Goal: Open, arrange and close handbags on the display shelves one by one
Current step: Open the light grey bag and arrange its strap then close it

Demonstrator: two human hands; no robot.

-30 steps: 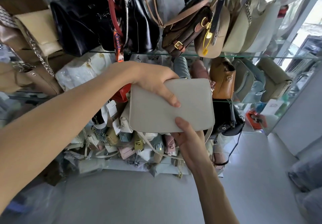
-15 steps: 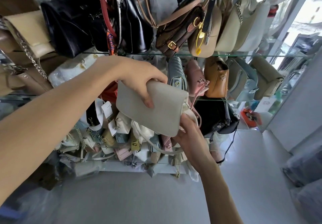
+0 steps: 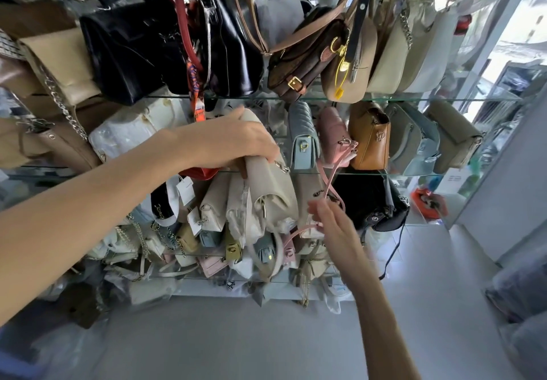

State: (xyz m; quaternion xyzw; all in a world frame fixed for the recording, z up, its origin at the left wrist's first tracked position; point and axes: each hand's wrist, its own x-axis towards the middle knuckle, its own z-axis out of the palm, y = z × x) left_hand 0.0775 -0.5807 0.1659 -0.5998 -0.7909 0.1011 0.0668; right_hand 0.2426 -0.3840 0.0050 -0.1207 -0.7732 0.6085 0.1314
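Light grey smooth leather flap handbag (image 3: 266, 178) sits at the front edge of the middle glass shelf (image 3: 414, 173), tipped forward, squeezed between a red bag (image 3: 204, 172) on its left and a pale blue quilted handbag (image 3: 303, 140) on its right. Left hand (image 3: 239, 140) lies over its top, fingers curled down the front, thumb under the edge: gripping the grey bag. Right hand (image 3: 331, 226) lower down, near the cream bags on the shelf below, fingers loosely spread, relaxed; thin pink strap (image 3: 333, 178) hangs from the pink quilted handbag (image 3: 333, 137) and runs by the fingertips, cannot tell if they pinch it. Right of pink bag: tan leather bucket bag (image 3: 370, 137), then grey-blue bags. Upper glass shelf holds glossy black leather bags (image 3: 130, 48), brown monogram bag (image 3: 307, 57), beige zip pouch (image 3: 352, 63). Lower shelves packed with small pastel bags, white price tags (image 3: 185, 188). Grey floor (image 3: 266, 344) below.
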